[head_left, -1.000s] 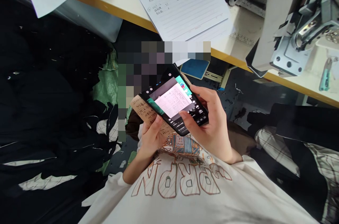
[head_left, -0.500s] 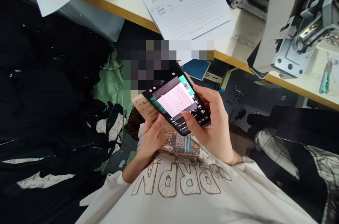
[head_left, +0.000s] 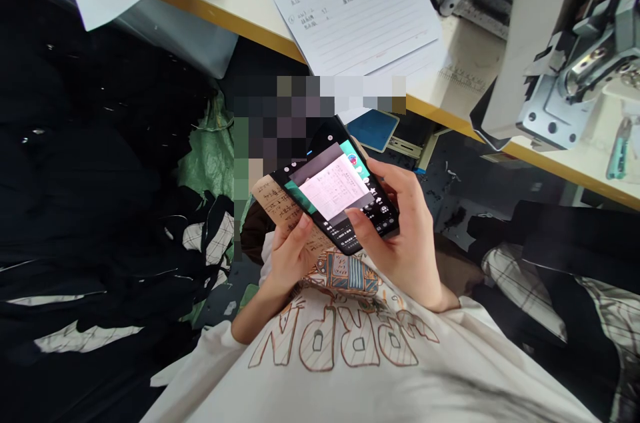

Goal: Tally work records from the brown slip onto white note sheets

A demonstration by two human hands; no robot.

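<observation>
A black phone [head_left: 340,190] is held at chest height, and its screen shows a picture of a written sheet. My right hand [head_left: 403,236] wraps round the phone's right side, with the thumb resting on the lower screen. My left hand [head_left: 290,256] is closed on a brown slip of paper with handwriting [head_left: 274,204], which sits just under the phone's left edge. Both hands hover over my white printed shirt [head_left: 350,343].
Lined sheets [head_left: 350,3] lie on a yellow-edged table [head_left: 450,116]. A sewing machine [head_left: 565,43] stands at the right. Dark cloth [head_left: 90,196] is heaped at the left, checked and black cloth [head_left: 560,263] at the right. A blue pad [head_left: 373,128] sits under the table edge.
The phone and both hands have shifted slightly right and up in the view. The grip of each hand is unchanged.
</observation>
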